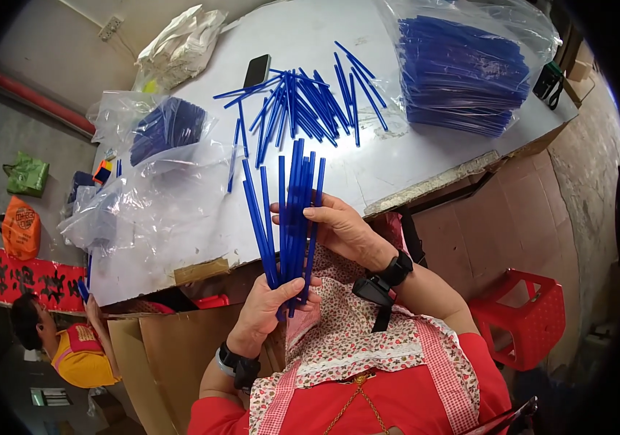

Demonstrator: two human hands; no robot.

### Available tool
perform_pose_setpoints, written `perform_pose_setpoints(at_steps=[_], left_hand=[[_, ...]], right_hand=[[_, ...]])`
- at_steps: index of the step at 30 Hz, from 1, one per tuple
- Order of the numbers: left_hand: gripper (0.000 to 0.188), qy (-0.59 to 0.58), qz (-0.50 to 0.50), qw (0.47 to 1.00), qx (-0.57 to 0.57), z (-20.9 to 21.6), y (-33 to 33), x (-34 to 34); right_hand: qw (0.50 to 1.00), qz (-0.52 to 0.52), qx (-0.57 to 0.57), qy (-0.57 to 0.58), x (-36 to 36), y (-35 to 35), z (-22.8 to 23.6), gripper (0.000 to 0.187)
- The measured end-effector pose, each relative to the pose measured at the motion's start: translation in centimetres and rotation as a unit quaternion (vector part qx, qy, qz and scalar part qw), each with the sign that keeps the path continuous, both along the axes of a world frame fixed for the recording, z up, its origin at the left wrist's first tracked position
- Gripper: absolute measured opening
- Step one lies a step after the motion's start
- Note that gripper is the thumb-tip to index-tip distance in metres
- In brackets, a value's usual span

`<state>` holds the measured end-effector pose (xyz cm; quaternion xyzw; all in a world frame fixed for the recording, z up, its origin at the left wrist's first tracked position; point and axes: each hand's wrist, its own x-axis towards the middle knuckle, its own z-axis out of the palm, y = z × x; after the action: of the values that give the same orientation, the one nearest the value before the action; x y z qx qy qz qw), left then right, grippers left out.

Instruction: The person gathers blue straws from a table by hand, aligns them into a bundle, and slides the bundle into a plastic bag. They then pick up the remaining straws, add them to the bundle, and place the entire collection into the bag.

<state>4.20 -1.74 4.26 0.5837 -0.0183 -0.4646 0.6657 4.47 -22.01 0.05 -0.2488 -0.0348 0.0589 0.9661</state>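
A loose bunch of long, thin blue plastic tubes (294, 246) stands roughly upright in front of my chest, just off the table's near edge. My left hand (270, 301) is closed around its lower ends. Higher up, my right hand (335, 225) grips the bunch from the right side, thumb in front; its other fingers are partly hidden behind the tubes. Several tubes fan out to the left at the top. Beyond my hands, a scattered pile of the same blue tubes (292, 105) lies on the white table (368, 170).
Clear bags of blue tubes lie right (466, 76) and left (168, 130). A phone (257, 71) and a white bag (179, 47) are at the back. A cardboard box (179, 348) stands below the table, a red stool (524, 319) at right, another person (81, 351) at left.
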Motion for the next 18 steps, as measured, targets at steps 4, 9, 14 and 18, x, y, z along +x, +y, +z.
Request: perform_pose_setpoints(at_steps=[4, 9, 14, 18], left_hand=[[0.043, 0.005, 0.009, 1.000, -0.005, 0.07, 0.06, 0.03], [0.044, 0.002, 0.009, 1.000, -0.006, 0.25, -0.08, -0.03], [0.043, -0.001, 0.009, 1.000, -0.008, 0.10, 0.07, 0.10], [0.038, -0.012, 0.005, 1.000, 0.002, 0.36, 0.03, -0.15]], right_hand=[[0.999, 0.024, 0.032, -0.009, -0.17, -0.35, 0.17, 0.046], [0.999, 0.026, 0.037, -0.020, -0.31, -0.60, -0.03, 0.050], [0.999, 0.027, 0.038, -0.024, -0.11, -0.58, -0.32, 0.050], [0.999, 0.030, 0.039, -0.022, -0.15, -0.53, -0.60, 0.050]])
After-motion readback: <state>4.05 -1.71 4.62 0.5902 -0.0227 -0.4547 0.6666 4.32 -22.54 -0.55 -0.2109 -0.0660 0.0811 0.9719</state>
